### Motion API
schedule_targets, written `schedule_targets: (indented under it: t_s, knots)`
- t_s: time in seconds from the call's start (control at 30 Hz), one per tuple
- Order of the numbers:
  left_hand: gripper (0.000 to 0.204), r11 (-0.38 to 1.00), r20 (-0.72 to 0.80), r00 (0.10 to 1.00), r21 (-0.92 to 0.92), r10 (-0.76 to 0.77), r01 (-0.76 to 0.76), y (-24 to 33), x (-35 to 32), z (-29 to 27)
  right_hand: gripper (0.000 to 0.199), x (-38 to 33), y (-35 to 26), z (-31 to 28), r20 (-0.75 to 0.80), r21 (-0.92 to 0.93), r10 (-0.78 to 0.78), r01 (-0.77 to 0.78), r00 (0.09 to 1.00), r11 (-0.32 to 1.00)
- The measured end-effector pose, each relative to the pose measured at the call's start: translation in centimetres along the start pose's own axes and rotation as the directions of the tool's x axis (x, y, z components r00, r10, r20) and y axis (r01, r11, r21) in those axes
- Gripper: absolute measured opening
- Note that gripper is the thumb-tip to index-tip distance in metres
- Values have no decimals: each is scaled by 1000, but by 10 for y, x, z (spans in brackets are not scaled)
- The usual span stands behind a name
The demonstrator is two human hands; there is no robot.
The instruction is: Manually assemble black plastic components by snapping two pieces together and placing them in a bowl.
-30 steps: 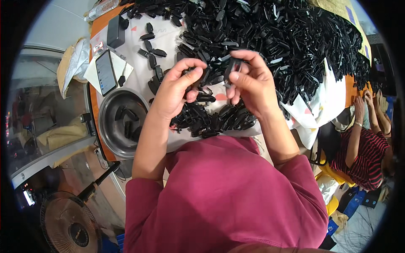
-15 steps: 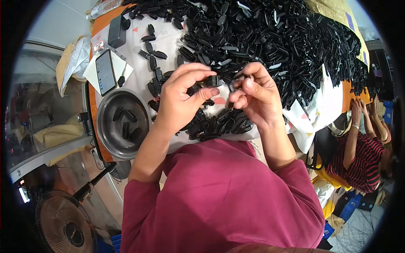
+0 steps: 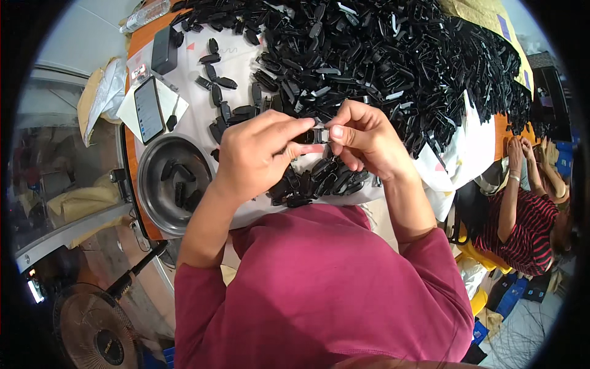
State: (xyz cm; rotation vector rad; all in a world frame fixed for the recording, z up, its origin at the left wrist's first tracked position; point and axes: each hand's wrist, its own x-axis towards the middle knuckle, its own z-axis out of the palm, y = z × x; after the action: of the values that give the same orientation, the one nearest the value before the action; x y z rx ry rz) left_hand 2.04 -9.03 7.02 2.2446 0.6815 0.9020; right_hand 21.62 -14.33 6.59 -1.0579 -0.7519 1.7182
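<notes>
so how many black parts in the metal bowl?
4 in the metal bowl: back-left part, back-right part, front-left part, front-right part. Overlap might hide more.

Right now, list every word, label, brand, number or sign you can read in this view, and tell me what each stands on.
No text is clear enough to quote.
Phone screen: lines of text, too small.
Red-and-white label beside the phone: too small.
Fan hub: mark too blurred.
White table covering: a script-like squiggle, unreadable.
Black piece between left hand and right hand: no lettering discernible.
</notes>
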Motion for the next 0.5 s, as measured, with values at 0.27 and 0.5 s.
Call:
schedule_targets:
  t_s: [0.27,0.5]
  knots:
    - [36,547,13,835,-750,-550,372,-2,-13,38,31,-2,26,30,-168,-447,-230,134,959,885]
    - [22,144,237,768,-909,-595,392,-22,-52,27,15,-3,66,23,69,-514,-249,248,966,821]
